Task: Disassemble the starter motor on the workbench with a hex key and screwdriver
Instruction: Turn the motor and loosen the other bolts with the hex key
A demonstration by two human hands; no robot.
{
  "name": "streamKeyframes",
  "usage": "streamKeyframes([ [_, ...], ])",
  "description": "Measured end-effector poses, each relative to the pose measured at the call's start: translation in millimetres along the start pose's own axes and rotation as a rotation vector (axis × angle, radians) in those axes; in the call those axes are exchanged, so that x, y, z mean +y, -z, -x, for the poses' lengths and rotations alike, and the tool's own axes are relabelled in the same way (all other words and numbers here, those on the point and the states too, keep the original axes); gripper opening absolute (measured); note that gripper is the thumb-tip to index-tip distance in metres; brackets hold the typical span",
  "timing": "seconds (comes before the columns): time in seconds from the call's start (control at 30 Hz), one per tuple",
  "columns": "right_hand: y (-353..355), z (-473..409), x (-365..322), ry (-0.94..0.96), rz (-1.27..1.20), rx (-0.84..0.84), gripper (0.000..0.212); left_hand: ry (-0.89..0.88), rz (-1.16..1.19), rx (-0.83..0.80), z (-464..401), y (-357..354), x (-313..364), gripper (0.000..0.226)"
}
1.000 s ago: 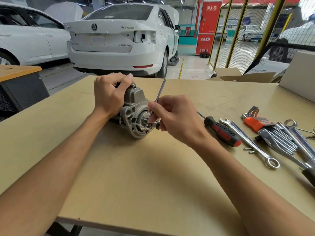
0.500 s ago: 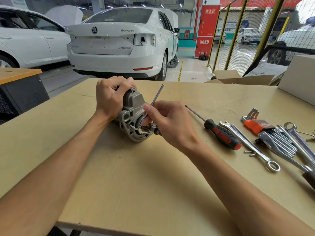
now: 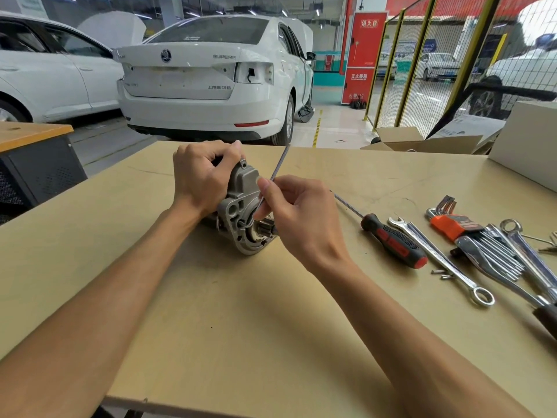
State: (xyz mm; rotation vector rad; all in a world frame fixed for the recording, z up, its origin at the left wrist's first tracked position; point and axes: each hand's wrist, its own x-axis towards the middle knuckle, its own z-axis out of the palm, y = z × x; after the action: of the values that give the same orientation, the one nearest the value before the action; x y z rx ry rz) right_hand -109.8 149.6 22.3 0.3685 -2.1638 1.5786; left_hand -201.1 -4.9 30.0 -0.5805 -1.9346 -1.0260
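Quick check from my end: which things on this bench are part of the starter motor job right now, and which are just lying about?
In use:
- grey cast-metal starter motor, gripped by the left hand
- thin L-shaped steel hex key, pinched by the right hand
- red-and-black-handled screwdriver, lying ready

Lying about:
- chrome combination wrench
- orange-holdered hex key set
- open cardboard box

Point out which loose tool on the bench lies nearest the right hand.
The red-and-black screwdriver; the spanners and orange hex key set lie farther right.
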Motion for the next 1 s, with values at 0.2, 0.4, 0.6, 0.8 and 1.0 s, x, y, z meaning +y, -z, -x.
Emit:
streamKeyframes([
  [0.2,6.4,-4.6,6.2,-0.085,-0.011,-0.010,0.037,-0.020,-0.139,0.018,1.9,2.7,5.2,0.051],
  [0.4,9.0,-6.6,6.3,-0.079,0.013,-0.045,0.036,-0.013,-0.268,0.020,5.4,7.0,16.7,0.051],
  [0.6,9.8,-8.1,6.0,-0.001,0.034,-0.064,0.033,-0.016,-0.369,0.028,7.5,9.2,26.6,0.050],
  [0.8,8.4,-8.8,8.7,0.027,0.073,-0.055,0.030,-0.010,-0.384,0.046,9.4,8.8,30.3,0.050],
  [1.0,5.5,-7.6,8.0,0.167,0.122,-0.043,0.022,-0.004,-0.386,0.042,9.9,8.9,31.6,0.048],
])
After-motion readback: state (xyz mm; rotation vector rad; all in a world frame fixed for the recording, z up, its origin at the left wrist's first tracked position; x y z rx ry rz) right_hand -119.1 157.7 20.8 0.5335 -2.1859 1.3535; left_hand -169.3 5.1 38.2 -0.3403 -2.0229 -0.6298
